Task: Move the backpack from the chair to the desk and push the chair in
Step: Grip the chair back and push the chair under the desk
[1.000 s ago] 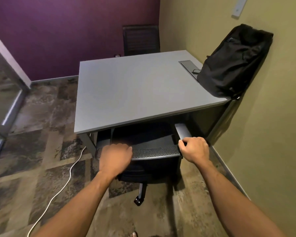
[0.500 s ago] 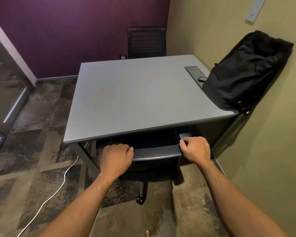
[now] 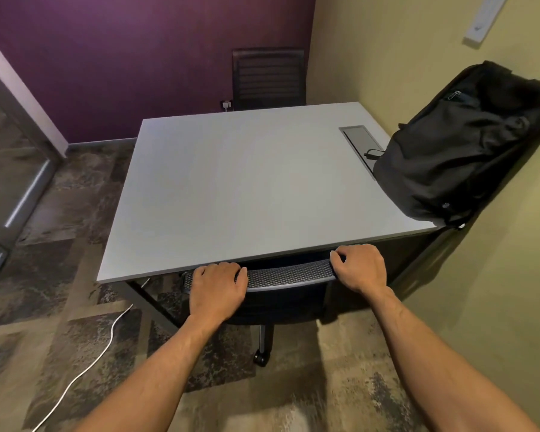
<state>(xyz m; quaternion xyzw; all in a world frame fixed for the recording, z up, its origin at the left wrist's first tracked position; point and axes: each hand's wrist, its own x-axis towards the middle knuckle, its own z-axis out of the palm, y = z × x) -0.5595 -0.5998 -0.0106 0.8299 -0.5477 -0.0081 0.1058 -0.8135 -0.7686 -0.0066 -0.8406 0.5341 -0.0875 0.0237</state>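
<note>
Two hands: both were on the top edge of the chair (image 3: 289, 274) backrest, the left hand (image 3: 217, 289) curled over its left end and the right hand (image 3: 360, 269) clamped on its right corner.
Grip: fingers were folded over the mesh rim on each side, neither hand spread flat, nothing else held.
Backpack: the black backpack (image 3: 462, 148) sat well beyond the right hand, on the far right edge of the tabletop (image 3: 240, 188), leaning against the yellow wall. That half of the job looked done.
Chair: the seat was out of sight under the tabletop, and the backrest rim lay just short of the near edge, right beneath the fingers. One caster (image 3: 260, 358) showed below, between the forearms.
Step in hand: pushing the chair in, and by the look of it nearly home.
Next move: probably just a last gentle nudge forward, then letting go. The knuckles were very close to the tabletop edge, so the fingers would need to come clear before the rim met it.
Watch for: a white cable (image 3: 106, 341) trailed on the floor to the left of the left hand, apart from the caster in view.
</note>
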